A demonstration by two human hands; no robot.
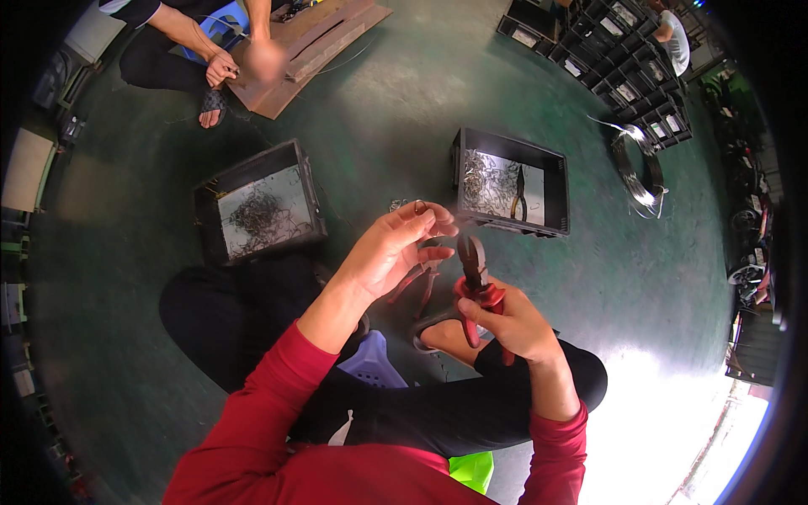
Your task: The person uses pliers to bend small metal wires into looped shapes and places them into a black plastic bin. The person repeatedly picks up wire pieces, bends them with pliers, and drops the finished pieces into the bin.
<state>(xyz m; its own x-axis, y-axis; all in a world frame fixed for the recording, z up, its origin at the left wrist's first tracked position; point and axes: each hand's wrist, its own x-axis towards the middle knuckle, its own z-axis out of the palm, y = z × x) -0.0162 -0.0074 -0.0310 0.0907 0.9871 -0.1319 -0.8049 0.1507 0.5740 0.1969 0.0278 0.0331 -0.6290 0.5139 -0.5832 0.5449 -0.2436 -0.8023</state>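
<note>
My left hand is raised over my knees and pinches a small bent piece of wire between thumb and fingertips. My right hand grips the red handles of a pair of cutting pliers, whose dark jaws point up toward the left hand, a little below the wire. A second pair of red-handled pliers lies on the floor under my left hand. I sit on a low pale plastic stool with my legs crossed.
Two black crates stand on the green floor: the left crate holds small wire pieces, the right crate holds wire pieces and pliers. A wire coil lies at right. Another person crouches by cardboard. Stacked crates are at top right.
</note>
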